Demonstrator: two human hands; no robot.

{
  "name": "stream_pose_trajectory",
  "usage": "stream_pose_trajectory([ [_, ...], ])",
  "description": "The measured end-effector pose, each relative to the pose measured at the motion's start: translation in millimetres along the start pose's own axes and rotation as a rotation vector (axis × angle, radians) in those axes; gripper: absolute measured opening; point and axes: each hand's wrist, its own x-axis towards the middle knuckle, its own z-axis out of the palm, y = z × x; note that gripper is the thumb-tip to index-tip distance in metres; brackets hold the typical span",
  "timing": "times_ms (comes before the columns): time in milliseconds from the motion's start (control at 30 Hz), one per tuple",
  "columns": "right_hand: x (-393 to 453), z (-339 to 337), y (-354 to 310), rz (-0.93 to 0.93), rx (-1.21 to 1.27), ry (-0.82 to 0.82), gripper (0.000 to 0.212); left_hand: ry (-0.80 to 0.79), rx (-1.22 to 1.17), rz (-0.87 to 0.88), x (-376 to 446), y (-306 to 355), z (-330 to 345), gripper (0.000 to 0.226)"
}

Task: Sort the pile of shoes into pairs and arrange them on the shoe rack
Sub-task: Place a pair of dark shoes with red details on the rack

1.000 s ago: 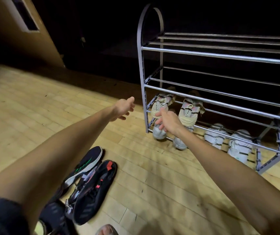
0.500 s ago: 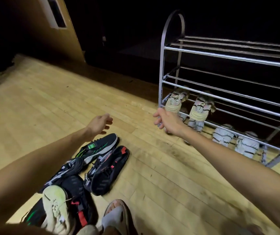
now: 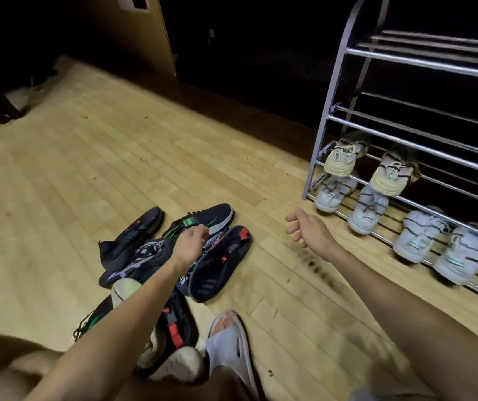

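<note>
"What were your hands doing?"

"Neither held anything. My left hand (image 3: 189,243) hung over the pile of shoes (image 3: 156,273), fingers loosely curled and pointing down; whether the tips touched a shoe I couldn't tell. My right hand (image 3: 307,230) was relaxed and empty above the bare floor (image 3: 87,175), between the pile and the shoe rack (image 3: 423,65)."

"Which shoe lay closest?"

"The black shoe with green marks (image 3: 203,219), just beyond my left fingertips, its long axis running away from me and rightward, toe toward the rack. The black shoe with red marks (image 3: 221,263) lay beside it, nearer my right. I judged the left hand better placed."

"And the rack?"

"Off to my right; pale pairs sat on its two lowest tiers."
</note>
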Motion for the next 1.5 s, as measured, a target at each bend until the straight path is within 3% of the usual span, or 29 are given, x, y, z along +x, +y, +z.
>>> stream_pose_trajectory([
  [200, -12.7, 32.7, 19.8, 0.002, -0.091, -0.040, 0.049, 0.101, -0.173, -0.153, -1.6, -40.5, 17.0, 0.030],
  [367, -22.3, 51.0, 33.4, 0.062, -0.155, -0.114, 0.051, 0.272, 0.039, -0.313, 2.5, -85.7, 13.1, 0.038],
  [700, -22.7, 73.7, 47.4, 0.124, -0.181, -0.191, 0.055, 0.181, 0.260, -0.386, 4.3, -125.7, 19.1, 0.026],
  [833, -20.9, 79.6, 47.0, 0.128, -0.198, -0.206, 0.053, 0.245, 0.271, -0.371, 3.5, -133.8, 20.9, 0.027],
  [900, -20.7, 81.5, 46.3, 0.127, -0.207, -0.215, 0.052, 0.295, 0.195, -0.347, 0.5, -133.4, 24.4, 0.020],
  [1000, -20.7, 81.8, 43.6, 0.116, -0.216, -0.219, 0.051, 0.350, -0.105, -0.309, -6.3, -122.3, 28.9, 0.008],
  [1100, -21.4, 75.5, 37.2, 0.069, -0.190, -0.195, 0.051, 0.291, -0.269, -0.244, -7.1, -101.3, 21.3, 0.016],
  [1333, -20.5, 36.2, 12.5, -0.128, -0.215, -0.005, 0.055, 0.129, -0.204, -0.047, -13.2, -47.4, 9.2, 0.026],
  [1500, -38.0, 1.1, 18.4, -0.080, -0.245, -0.033, 0.062, -0.163, -0.220, -0.017, -33.0, -16.5, 31.3, 0.030],
])
